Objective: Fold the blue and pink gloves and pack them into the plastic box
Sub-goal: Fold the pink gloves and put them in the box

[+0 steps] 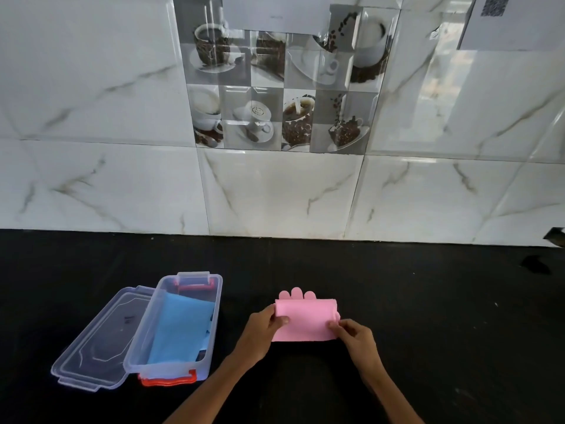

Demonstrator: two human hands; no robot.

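A pink glove [305, 319] lies on the black counter, folded over on itself, with its fingertips poking out at the far edge. My left hand [264, 327] pinches the glove's left edge. My right hand [354, 335] pinches its near right corner. To the left stands the clear plastic box [143, 359] with red latches, open. The blue glove [179, 328] lies folded inside it.
The box's clear lid [94, 338] leans against the box's left side. A white marble-tiled wall [275, 194] rises behind the counter. A dark object [555, 237] shows at the far right edge.
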